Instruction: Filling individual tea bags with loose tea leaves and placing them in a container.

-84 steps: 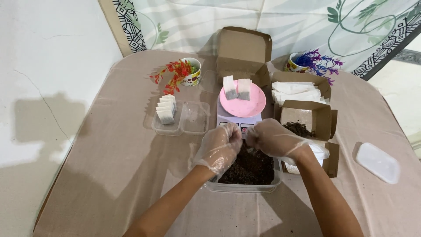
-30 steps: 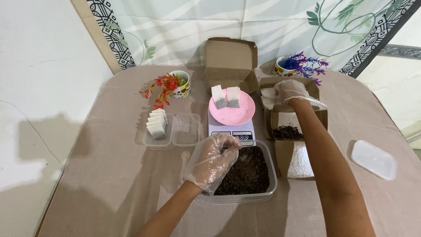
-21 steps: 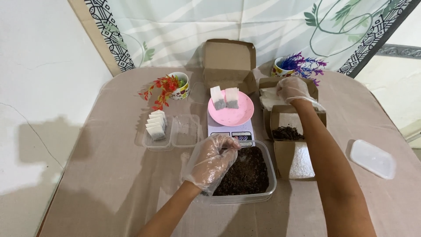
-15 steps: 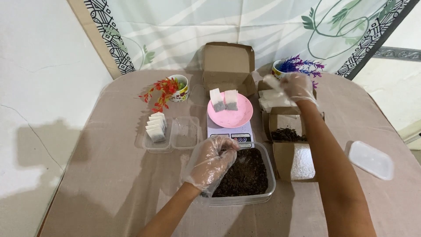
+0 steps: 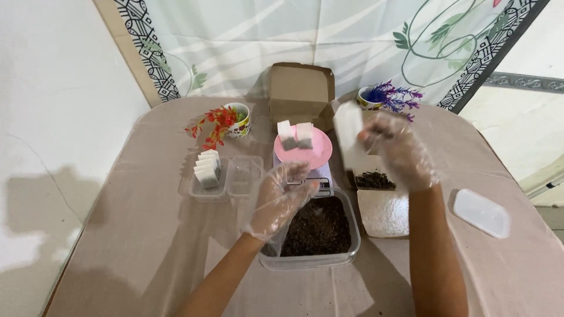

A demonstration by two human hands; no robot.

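- A round table (image 5: 117, 246) under a beige cloth fills the view; behind it hangs a pale curtain (image 5: 282, 41) with a patterned border and leaf print, and a white wall stands off to the left.
- The right hand (image 5: 396, 154), in a clear plastic glove, is raised above the table and grasps a white paper sachet (image 5: 350, 134) — flat, rectangular, blurred, tilted nearly upright.
- Below that hand sits an open cardboard box (image 5: 382, 199) with dark loose material at its far end and a shiny inner flap nearer the person.
- The left hand (image 5: 281, 196), also gloved, hovers with fingers loosely curled and holds nothing that I can make out; it hangs over the near-left rim of a clear plastic tub (image 5: 320, 232) filled with dark crumbly material.
- Just beyond the left hand a small scale (image 5: 305, 170) carries a pink dish (image 5: 303, 148) with two filled white sachets standing on it.
- Left of the left hand, two small clear trays (image 5: 226, 179) — one holds a row of filled sachets.
- Right of the right arm a translucent lid (image 5: 482, 212) lies flat.
- At the far edge: an open brown box (image 5: 301, 91), a cup with red flowers (image 5: 226, 122), a cup with purple flowers (image 5: 385, 97).
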